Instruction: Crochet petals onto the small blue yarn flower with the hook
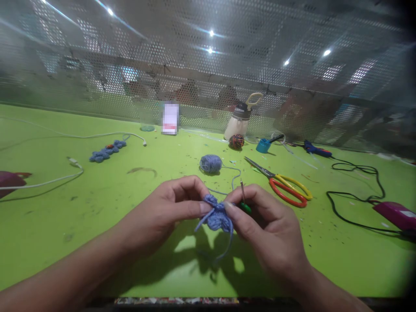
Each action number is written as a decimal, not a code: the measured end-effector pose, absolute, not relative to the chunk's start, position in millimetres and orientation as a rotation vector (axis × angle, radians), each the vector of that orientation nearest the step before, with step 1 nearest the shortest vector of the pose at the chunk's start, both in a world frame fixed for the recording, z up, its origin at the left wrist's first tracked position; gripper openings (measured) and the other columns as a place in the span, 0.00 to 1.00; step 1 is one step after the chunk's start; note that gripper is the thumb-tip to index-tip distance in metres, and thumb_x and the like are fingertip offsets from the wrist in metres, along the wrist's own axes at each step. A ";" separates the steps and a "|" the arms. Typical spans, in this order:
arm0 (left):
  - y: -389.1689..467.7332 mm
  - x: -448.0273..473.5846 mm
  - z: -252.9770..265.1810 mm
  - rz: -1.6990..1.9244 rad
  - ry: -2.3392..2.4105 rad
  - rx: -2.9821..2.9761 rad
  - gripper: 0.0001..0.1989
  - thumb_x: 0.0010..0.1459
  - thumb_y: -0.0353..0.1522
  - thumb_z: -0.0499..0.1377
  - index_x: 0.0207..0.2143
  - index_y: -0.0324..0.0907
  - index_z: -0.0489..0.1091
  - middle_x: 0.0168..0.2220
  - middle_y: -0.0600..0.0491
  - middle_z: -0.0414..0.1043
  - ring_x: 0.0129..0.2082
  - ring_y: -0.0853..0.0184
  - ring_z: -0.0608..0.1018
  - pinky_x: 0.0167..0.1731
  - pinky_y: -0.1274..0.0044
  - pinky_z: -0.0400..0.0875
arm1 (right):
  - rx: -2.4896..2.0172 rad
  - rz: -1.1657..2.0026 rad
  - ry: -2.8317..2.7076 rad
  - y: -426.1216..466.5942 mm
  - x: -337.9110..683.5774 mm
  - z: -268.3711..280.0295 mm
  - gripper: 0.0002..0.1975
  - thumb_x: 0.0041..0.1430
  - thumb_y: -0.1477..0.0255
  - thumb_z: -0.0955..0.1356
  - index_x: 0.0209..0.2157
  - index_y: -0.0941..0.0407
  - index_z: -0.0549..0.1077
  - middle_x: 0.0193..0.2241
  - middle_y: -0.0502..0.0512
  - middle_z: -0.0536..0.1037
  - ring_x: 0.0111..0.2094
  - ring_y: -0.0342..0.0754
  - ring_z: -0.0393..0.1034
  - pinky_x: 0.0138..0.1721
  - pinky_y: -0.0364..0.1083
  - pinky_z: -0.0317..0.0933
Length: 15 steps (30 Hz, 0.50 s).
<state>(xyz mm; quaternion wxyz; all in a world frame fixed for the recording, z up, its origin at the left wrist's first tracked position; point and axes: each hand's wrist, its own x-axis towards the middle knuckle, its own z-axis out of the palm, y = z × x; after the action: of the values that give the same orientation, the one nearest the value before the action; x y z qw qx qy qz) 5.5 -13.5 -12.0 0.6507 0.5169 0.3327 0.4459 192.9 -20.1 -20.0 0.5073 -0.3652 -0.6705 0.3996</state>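
Note:
A small blue crocheted piece [217,219] with loose yarn tails is held above the green table. My left hand [175,203] pinches its left side between thumb and forefinger. On the right side, my right hand [266,221] grips it the same way, and a crochet hook [245,207] with a green handle sits in that hand, its metal shaft pointing up. Behind the hands lies a ball of blue yarn [210,164], from which a strand runs toward the piece. The fingertips behind the crochet are hidden.
Scissors [286,186] with red and yellow handles lie to the right. Farther back are a bottle [237,123], a dark multicoloured ball [236,141], a blue pot [263,145] and a glue gun [316,149]. Finished blue crochet [108,151] and white cables [107,135] lie left.

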 end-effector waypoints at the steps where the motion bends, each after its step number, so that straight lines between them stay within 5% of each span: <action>1: -13.4 5.8 -11.9 1.022 0.751 1.167 0.06 0.52 0.30 0.66 0.30 0.40 0.71 0.28 0.55 0.71 0.30 0.70 0.72 0.34 0.76 0.64 | -0.892 0.955 -1.629 -20.2 193.0 -20.0 0.05 0.60 0.71 0.69 0.30 0.56 0.71 0.20 0.46 0.67 0.20 0.39 0.57 0.20 0.40 0.51; 8: -14.8 7.8 -9.9 1.028 0.737 1.128 0.03 0.53 0.28 0.64 0.32 0.40 0.72 0.29 0.56 0.71 0.31 0.71 0.72 0.35 0.77 0.64 | -0.878 0.793 -1.709 -20.1 192.6 -23.9 0.04 0.62 0.72 0.67 0.32 0.56 0.71 0.23 0.48 0.69 0.22 0.41 0.61 0.22 0.42 0.54; 15: -14.3 7.5 -9.0 0.979 0.678 1.132 0.11 0.52 0.29 0.64 0.40 0.42 0.74 0.37 0.52 0.74 0.37 0.67 0.74 0.39 0.75 0.65 | -0.813 0.649 -1.775 -16.3 191.8 -22.6 0.02 0.61 0.76 0.67 0.33 0.56 0.71 0.26 0.49 0.72 0.26 0.43 0.66 0.25 0.43 0.59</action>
<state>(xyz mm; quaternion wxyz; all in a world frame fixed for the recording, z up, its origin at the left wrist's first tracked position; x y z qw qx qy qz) 7.5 -14.3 -9.0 0.6810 0.5045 0.3021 0.4364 191.8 -16.3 -22.6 0.5161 -0.3386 -0.7389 0.2701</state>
